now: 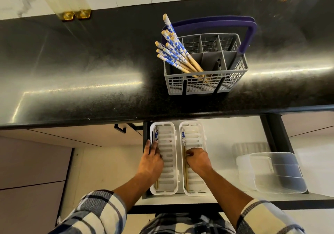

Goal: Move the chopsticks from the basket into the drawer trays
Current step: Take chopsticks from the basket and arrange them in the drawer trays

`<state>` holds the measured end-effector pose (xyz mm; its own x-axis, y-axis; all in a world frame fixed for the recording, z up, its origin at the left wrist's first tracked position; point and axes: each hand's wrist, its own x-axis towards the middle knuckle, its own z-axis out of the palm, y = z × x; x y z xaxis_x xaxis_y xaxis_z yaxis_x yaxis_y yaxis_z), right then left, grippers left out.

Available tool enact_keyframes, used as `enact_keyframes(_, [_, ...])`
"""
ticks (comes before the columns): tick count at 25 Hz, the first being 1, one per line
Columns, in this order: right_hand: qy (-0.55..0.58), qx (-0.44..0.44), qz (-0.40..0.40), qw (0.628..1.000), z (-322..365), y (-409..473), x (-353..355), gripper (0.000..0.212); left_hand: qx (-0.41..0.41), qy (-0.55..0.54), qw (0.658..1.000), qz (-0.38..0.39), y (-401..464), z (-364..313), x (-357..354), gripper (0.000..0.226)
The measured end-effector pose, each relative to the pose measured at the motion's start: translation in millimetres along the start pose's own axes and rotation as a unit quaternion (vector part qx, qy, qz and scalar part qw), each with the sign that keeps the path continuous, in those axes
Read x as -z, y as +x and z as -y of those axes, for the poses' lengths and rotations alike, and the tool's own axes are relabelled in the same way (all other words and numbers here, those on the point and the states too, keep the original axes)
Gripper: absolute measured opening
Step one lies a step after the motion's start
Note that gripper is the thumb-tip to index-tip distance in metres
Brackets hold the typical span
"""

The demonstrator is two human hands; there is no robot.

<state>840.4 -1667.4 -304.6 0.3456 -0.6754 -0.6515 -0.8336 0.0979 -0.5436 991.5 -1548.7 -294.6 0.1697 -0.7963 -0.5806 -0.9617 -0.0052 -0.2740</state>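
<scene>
A grey cutlery basket (233, 82) with a purple handle stands on the black counter. Several blue-and-white patterned chopsticks (173, 53) lean out of its front left compartment. Below, in the open drawer, lie two white slotted trays. A chopstick (156, 133) lies along the left edge of the left tray (169, 191), and my left hand (151, 161) rests on it with fairly straight fingers. Another chopstick (183, 138) lies along the left edge of the right tray (196, 193). My right hand (198, 159) has its fingers curled onto this one at mid-length.
The drawer floor (226, 136) is white, with clear plastic containers (271, 172) at its right side. The counter edge (126, 120) overhangs the back ends of the trays. A black handle (120, 128) sticks out on the cabinet to the left.
</scene>
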Motion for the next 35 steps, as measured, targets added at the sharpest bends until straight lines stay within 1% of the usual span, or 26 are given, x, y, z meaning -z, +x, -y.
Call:
enact_keyframes(4, [-0.009,0.009,0.003,1.0,-1.5,-1.5,-0.5,0.031,0.013,0.002,1.0,0.024,-0.4,-3.5,5.0,0.048])
enact_keyframes(9, [-0.026,0.008,0.008,1.0,-3.5,-3.2,-1.2,0.03,0.015,0.004,0.998,0.056,-5.9,-7.6,8.3,0.05])
enact_keyframes(13, [-0.039,0.014,0.01,0.999,3.4,-10.2,3.2,0.028,0.015,-0.023,0.997,0.066,-9.1,-8.4,12.4,0.047])
enact_keyframes(15, [-0.041,0.03,-0.012,0.999,15.2,-23.0,12.3,0.028,0.043,-0.083,0.994,0.055,-12.6,-5.0,26.7,0.044])
enact_keyframes(16, [-0.032,0.052,-0.028,0.998,24.2,-31.9,21.3,0.027,0.065,-0.127,0.989,0.043,-15.7,-1.0,37.7,0.044])
enact_keyframes(18, [-0.001,0.126,-0.068,0.99,50.5,-54.7,50.0,0.019,0.087,-0.224,0.971,0.009,-27.6,13.5,66.7,0.046])
enact_keyframes(19, [0.017,0.173,-0.098,0.98,66.5,-66.8,68.3,0.015,0.085,-0.293,0.952,-0.025,-35.2,24.0,82.9,0.047])
enact_keyframes(20, [0.032,0.22,-0.135,0.965,83.5,-77.5,88.6,0.012,0.083,-0.382,0.917,-0.071,-42.8,35.5,100.5,0.046])
enact_keyframes(21, [0.043,0.264,-0.175,0.948,100.1,-85.8,109.1,0.01,0.085,-0.48,0.865,-0.116,-47.6,47.3,119.5,0.044])
enact_keyframes(22, [0.054,0.302,-0.21,0.929,116.0,-91.0,128.5,0.011,0.09,-0.566,0.803,-0.163,-50.2,58.6,138.6,0.04])
enact_keyframes(24, [0.073,0.358,-0.257,0.895,147.4,-95.9,162.9,0.015,0.104,-0.68,0.674,-0.27,-47.1,79.5,176.5,0.033])
enact_keyframes(25, [0.076,0.373,-0.269,0.885,162.2,-96.1,176.3,0.017,0.107,-0.721,0.616,-0.299,-40.4,86.2,190.7,0.036])
enact_keyframes(26, [0.072,0.385,-0.274,0.879,175.4,-95.3,186.6,0.019,0.102,-0.757,0.566,-0.31,-33.7,89.3,204.0,0.041])
enact_keyframes(27, [0.06,0.394,-0.276,0.875,186.7,-93.4,194.1,0.021,0.097,-0.786,0.525,-0.312,-27.8,89.2,216.3,0.046])
enact_keyframes(28, [0.04,0.398,-0.279,0.873,195.9,-89.5,199.6,0.022,0.09,-0.807,0.492,-0.314,-20.2,87.4,225.9,0.048])
enact_keyframes(29, [0.016,0.398,-0.278,0.874,203.1,-84.5,202.8,0.025,0.085,-0.82,0.47,-0.315,-12.9,83.8,234.3,0.043])
enact_keyframes(30, [-0.006,0.393,-0.27,0.879,208.1,-79.0,204.3,0.027,0.084,-0.825,0.46,-0.318,-8.0,79.0,241.4,0.035])
enact_keyframes(32, [-0.042,0.386,-0.235,0.891,215.2,-72.1,205.9,0.03,0.089,-0.828,0.451,-0.321,-0.9,71.2,251.5,0.032])
enact_keyframes(33, [-0.055,0.384,-0.217,0.896,218.0,-69.8,206.6,0.03,0.101,-0.831,0.44,-0.325,2.2,68.0,255.3,0.029])
enact_keyframes(35, [-0.079,0.378,-0.191,0.902,222.2,-67.4,208.9,0.029,0.128,-0.827,0.422,-0.348,6.8,63.4,260.6,0.016])
